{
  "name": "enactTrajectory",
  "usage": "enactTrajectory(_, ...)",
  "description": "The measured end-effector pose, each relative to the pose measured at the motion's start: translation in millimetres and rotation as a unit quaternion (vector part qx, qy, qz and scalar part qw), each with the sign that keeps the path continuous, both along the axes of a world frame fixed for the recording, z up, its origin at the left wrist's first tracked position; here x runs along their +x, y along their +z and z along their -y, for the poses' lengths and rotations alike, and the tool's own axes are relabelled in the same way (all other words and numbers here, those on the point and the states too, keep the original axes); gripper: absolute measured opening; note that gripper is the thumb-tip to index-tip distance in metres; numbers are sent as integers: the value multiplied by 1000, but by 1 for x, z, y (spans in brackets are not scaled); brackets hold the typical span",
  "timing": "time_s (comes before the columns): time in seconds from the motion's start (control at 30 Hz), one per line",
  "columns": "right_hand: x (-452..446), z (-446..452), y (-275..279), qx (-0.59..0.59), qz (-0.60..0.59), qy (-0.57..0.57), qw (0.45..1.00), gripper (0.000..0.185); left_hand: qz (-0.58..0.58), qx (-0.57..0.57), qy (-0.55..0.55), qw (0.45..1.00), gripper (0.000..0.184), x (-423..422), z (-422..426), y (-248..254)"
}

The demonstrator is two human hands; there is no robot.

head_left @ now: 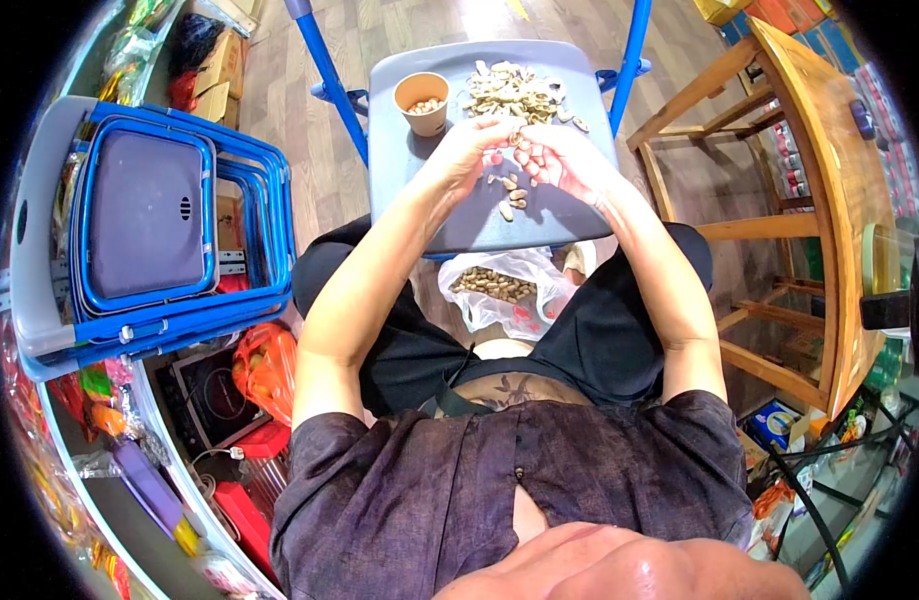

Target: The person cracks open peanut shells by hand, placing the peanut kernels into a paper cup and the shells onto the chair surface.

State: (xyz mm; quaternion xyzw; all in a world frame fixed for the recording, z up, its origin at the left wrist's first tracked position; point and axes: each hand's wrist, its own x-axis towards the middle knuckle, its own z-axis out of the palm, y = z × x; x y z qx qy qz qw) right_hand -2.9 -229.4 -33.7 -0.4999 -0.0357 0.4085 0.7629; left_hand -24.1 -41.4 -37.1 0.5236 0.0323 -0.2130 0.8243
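Observation:
My left hand [473, 148] and my right hand [552, 163] meet over a grey plastic seat [400, 215]. Their fingertips pinch a small peanut [517, 141] between them, partly covered by the fingers. Just below the hands lie several loose unshelled peanuts [507, 210]. Beyond my fingers spreads a heap of empty peanut shells [515, 88]. A brown paper cup [423, 122] stands upright left of the heap, with shelled peanut kernels [426, 105] inside. Between my legs, an open white plastic bag [535, 312] holds many peanuts in their shells [495, 285].
Blue-framed folding chairs [150, 220] are stacked at the left beside shelves of packaged goods. A wooden stool or table [830, 220] stands on the right. An orange bag [265, 370] and an induction cooker [205, 395] sit at lower left.

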Motion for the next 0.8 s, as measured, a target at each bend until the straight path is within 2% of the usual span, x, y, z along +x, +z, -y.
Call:
enactTrajectory(0.23,-6,-5,5,-15,-8,2,1000,23,36,57,-43,997,33,-4,-9,3)
enactTrajectory(0.27,-7,-6,7,-13,-6,17,1000,23,64,80,-34,994,35,-7,-7,8)
enactTrajectory(0.33,-12,-10,8,-36,-7,-31,999,21,132,135,-25,982,34,-8,-10,7)
enactTrajectory(0.4,-12,-5,3,-93,74,7,993,21,246,90,17,965,30,3,-3,-28)
enactTrajectory(0.47,-5,3,-11,-140,58,11,988,23,348,242,43,905,23,-2,-7,-17)
enactTrajectory(0.53,-9,1,-5,-187,88,8,978,21,319,327,-9,889,26,-5,-8,-3)
enactTrajectory(0.57,-5,4,-8,-171,80,15,982,21,324,366,-15,872,26,-2,-5,-7)
enactTrajectory(0.6,-5,4,-9,-155,72,18,985,21,342,372,-1,863,23,2,-2,-15)
enactTrajectory(0.63,-12,-2,-1,-166,73,7,983,21,358,402,-35,842,20,9,-1,-19)
enactTrajectory(0.67,-17,-6,4,-177,74,-9,981,20,339,413,-61,843,19,6,-3,-12)
enactTrajectory(0.73,-14,-3,-1,-157,67,16,985,21,343,421,-32,839,15,18,6,-26)
enactTrajectory(0.8,-15,-8,0,-159,54,15,986,21,335,494,-54,800,17,19,9,-23)
